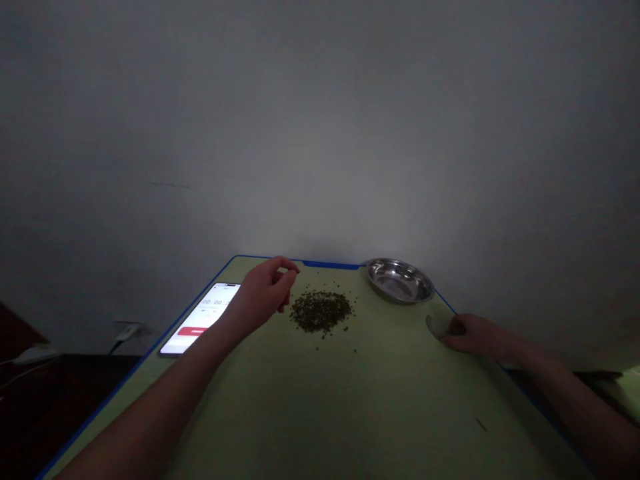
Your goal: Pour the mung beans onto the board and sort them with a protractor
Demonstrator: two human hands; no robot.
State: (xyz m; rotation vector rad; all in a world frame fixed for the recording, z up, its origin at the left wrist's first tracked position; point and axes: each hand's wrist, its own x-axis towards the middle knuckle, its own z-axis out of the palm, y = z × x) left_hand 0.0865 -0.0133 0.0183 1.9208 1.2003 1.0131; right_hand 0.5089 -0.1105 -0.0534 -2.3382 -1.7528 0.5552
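A loose pile of small dark greenish-brown grains point(321, 311) lies on the light green table, with single grains scattered around it. My left hand point(267, 287) hovers at the pile's left side, its fingers loosely bent, a gap between thumb and forefinger, and nothing visible in them. Over on the right, my right hand point(463, 332) has its fingers closed on the edge of a small clear object with a curved rim point(435, 327), perhaps a shallow dish; the hand covers part of it. Behind that hand sits a shiny metal bowl point(400, 281), which looks bare inside.
A phone point(210, 317) with a lit timer screen lies at the table's left edge, partly behind my left forearm. The green table point(320, 413) has a blue rim and meets a grey wall point(320, 133). A small dark sliver point(481, 424) lies near the right front.
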